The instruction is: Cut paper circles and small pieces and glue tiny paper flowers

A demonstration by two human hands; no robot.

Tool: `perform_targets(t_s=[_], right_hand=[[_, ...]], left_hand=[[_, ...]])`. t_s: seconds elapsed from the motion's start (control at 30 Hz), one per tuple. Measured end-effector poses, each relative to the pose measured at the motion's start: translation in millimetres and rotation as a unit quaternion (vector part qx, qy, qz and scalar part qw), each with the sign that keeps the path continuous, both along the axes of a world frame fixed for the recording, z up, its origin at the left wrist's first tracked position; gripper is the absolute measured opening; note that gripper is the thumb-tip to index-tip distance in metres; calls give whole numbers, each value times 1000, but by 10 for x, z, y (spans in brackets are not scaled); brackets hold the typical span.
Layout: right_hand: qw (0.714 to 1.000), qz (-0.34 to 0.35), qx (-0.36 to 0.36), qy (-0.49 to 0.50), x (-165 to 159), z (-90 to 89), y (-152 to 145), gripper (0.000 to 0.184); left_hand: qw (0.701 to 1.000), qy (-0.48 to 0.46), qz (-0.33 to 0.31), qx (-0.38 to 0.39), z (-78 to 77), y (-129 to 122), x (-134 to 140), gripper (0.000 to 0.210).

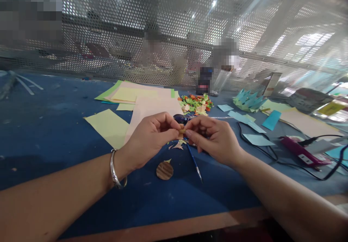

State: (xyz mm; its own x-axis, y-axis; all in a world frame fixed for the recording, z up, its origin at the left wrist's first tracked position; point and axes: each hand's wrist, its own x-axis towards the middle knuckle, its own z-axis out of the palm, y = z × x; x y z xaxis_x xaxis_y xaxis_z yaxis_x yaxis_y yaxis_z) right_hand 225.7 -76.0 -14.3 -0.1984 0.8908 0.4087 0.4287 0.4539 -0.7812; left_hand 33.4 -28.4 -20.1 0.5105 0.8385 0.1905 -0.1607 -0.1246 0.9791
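Between both hands, above the blue tabletop, is a small yellowish piece of paper [182, 131]. My left hand [152, 131], with a silver bangle at the wrist, pinches its left end between thumb and finger. The right end is pinched by my right hand [212, 136], fingers curled. Just behind the fingertips lies a dark, shiny object [182, 118], partly covered, its kind unclear. Below the hands are a round brown cardboard disc [164, 170], a blue-handled brush [195, 164] and paper scraps [178, 145].
Coloured paper sheets [154, 106] and a pale green sheet [108, 127] lie left of centre. Behind the hands is a heap of green and orange paper bits [195, 103]. A folded blue paper piece [248, 99], purple power strip [304, 151] and black cables are right. Perforated metal mesh [122, 46] stands behind.
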Motion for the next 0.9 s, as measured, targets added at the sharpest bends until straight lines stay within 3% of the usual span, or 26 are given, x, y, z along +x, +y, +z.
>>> perform_targets(t_s=[0.47,0.7,0.9], right_hand=[[1000,4,-22,2,20,18,8,17],[997,-32,40,-51,9,-26,5,7],[991,-39,87,-91,13,-60,7,3]], left_hand=[[999,17,-31,15,9,52,-20,8],[999,26,-29,32,47,-1,3,10],[999,-1,-29,-15,47,-71,16,7]])
